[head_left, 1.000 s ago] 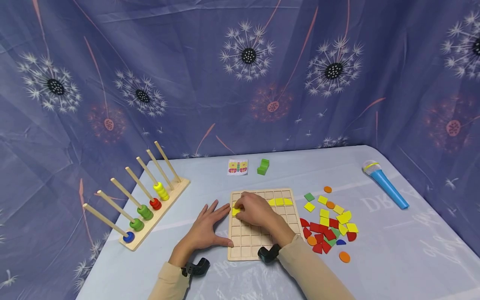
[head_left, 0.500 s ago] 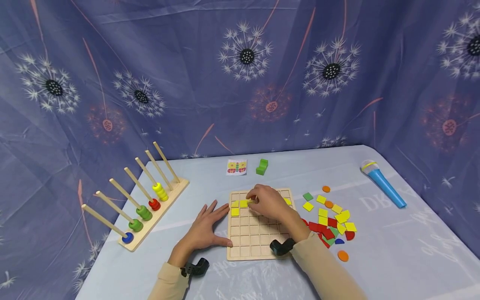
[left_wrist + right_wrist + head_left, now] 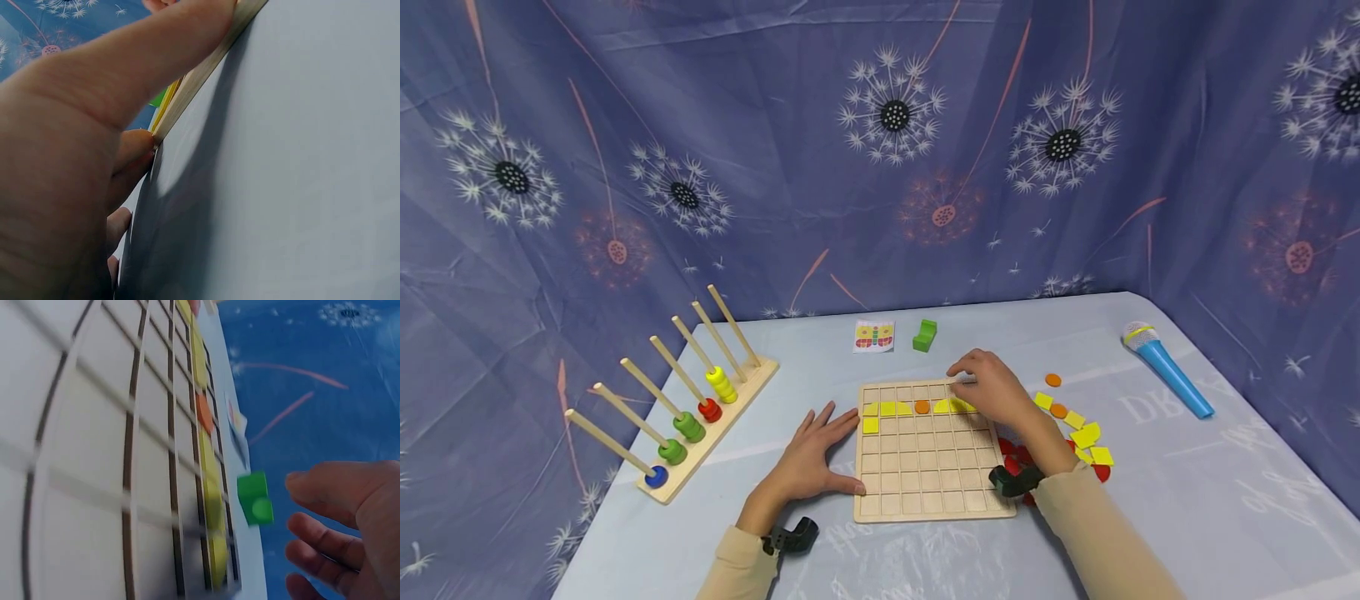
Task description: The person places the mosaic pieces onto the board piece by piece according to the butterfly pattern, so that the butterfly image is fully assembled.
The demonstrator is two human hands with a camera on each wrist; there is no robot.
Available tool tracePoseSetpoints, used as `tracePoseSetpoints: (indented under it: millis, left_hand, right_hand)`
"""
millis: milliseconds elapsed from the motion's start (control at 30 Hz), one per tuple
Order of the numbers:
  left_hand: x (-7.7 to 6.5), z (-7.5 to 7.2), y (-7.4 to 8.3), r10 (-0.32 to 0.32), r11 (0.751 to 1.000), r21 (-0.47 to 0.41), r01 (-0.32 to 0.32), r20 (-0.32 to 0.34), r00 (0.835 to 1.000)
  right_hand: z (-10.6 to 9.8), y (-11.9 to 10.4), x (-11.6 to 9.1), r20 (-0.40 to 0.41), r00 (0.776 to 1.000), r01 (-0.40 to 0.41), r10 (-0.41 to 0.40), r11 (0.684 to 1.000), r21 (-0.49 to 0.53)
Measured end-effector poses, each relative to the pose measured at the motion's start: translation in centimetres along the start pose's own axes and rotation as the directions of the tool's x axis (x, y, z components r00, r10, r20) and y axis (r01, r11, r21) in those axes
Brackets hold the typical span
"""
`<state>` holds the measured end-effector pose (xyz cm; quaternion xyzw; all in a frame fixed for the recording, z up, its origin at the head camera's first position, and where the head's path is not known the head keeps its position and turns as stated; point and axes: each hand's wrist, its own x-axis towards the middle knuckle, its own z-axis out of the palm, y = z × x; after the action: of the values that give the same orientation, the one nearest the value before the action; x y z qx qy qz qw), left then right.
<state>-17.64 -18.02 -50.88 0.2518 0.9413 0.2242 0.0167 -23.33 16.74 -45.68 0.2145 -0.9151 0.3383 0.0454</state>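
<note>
A wooden grid board (image 3: 910, 479) lies on the table. Along its second row from the back run several yellow pieces (image 3: 887, 408) with an orange disc (image 3: 922, 407) among them; another yellow square (image 3: 870, 426) sits just below the row's left end. My left hand (image 3: 808, 457) is spread at the board's left side, thumb and fingertips against the edge. Over the back right corner hovers my right hand (image 3: 992, 392), its fingers loosely bent. In the right wrist view its fingers (image 3: 325, 540) have nothing between them.
Loose yellow squares (image 3: 1075, 419), red pieces and an orange disc (image 3: 1053, 380) lie to the right, partly hidden by the right arm. Behind the board are a butterfly pattern card (image 3: 874, 335) and a green block (image 3: 925, 335). A bead-peg stand (image 3: 722, 429) is left, a toy microphone (image 3: 1168, 367) right.
My right hand has moved from the board's left side across to its back right corner, uncovering yellow pieces and the orange disc in the row. The left hand has stayed put.
</note>
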Motion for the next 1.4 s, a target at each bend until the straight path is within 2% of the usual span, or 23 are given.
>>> tracePoseSetpoints:
  millis: [200, 367, 533, 667, 733, 800, 1000, 1200, 1400]
  left_hand:
    - [0.0, 0.1, 0.1, 0.004, 1.0, -0.001, -0.004, -0.005, 1.0]
    - [0.0, 0.0, 0.0, 0.006, 1.0, -0.006, -0.006, -0.012, 1.0]
    - [0.0, 0.0, 0.1, 0.006, 1.0, -0.008, -0.006, -0.007, 1.0]
    - [0.0, 0.0, 0.1, 0.005, 1.0, -0.006, -0.005, -0.001, 1.0]
    - [-0.1, 0.0, 0.1, 0.005, 1.0, -0.007, -0.006, -0.005, 1.0]
    - [-0.1, 0.0, 0.1, 0.007, 1.0, -0.006, -0.007, -0.007, 1.0]
    - [-0.1, 0.0, 0.2, -0.017, 1.0, 0.005, 0.017, 0.003, 1.0]
    - [0.0, 0.0, 0.3, -0.043, 0.999, 0.01, 0.043, 0.009, 0.999]
    - [0.0, 0.0, 0.3, -0.041, 0.999, 0.007, 0.041, 0.011, 0.999]
  right_hand:
    - [-2.1, 2.0, -1.2, -0.066, 0.995, -0.075, 0.07, 0.995, -0.066]
    - [-3.2, 4.0, -2.0, -0.179, 0.967, -0.21, 0.184, 0.967, -0.141]
    - [-4.7, 6.0, -3.1, -0.264, 0.924, -0.295, 0.276, 0.955, -0.035]
    - [-5.7, 7.5, -4.0, -0.285, 0.896, -0.341, 0.339, 0.939, 0.044]
    - [-6.0, 8.3, -4.3, -0.273, 0.885, -0.375, 0.378, 0.925, 0.065]
    - [-6.1, 8.9, -4.5, -0.243, 0.882, -0.399, 0.404, 0.914, 0.071]
    - [-5.7, 10.7, -5.0, -0.098, 0.888, -0.444, 0.448, 0.894, 0.061]
    - [-5.4, 11.4, -5.2, -0.1, 0.884, -0.454, 0.457, 0.89, 0.054]
    - [-5.6, 11.5, -5.4, -0.09, 0.881, -0.464, 0.465, 0.885, 0.039]
